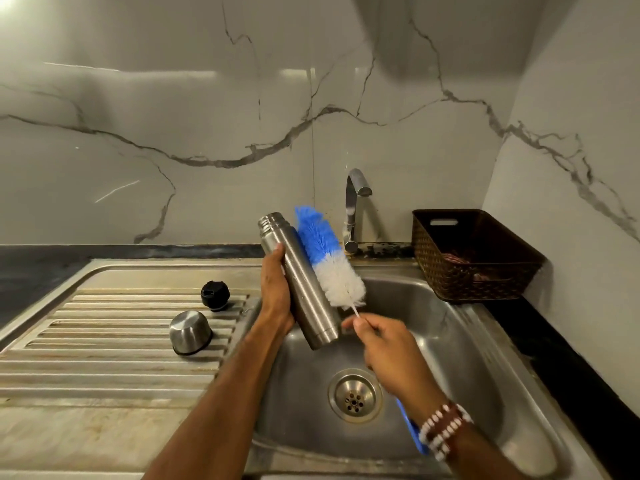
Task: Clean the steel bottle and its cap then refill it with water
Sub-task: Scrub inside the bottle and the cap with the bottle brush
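Holding the steel bottle (306,285) over the sink (460,327), the left hand (275,294) wraps around the left side of its body, fingers curled behind and thumb in front. Bottle is uncapped and tilted, threaded mouth up and to the left, base down toward the right, above the near-left part of the basin. Right hand (388,344) pinches the thin wire stem of the bottle brush (329,259) just below the bristles, fingers closed on it. The brush's blue handle end (410,427) sticks out under the right wrist. Brush head is outside the bottle, lying along its right side and touching it, blue bristles near the neck, white bristles lower down. Right hand blurred, so exact finger placement can't be told. Beaded bracelet (445,429) on the right wrist. Black inner cap (215,295) sits on the ribbed drainboard (104,341) left of the basin, and the steel outer cap (190,332) lies just in front of it, mouth down and tipped, apart from it. Drain (355,394) shows in the basin floor below the right hand. Tap (355,209) stands behind the sink, spout pointing forward, no water visible. Brown woven basket (478,268) on the counter right of the tap, something dark inside, can't tell what. Marble-look wall behind.
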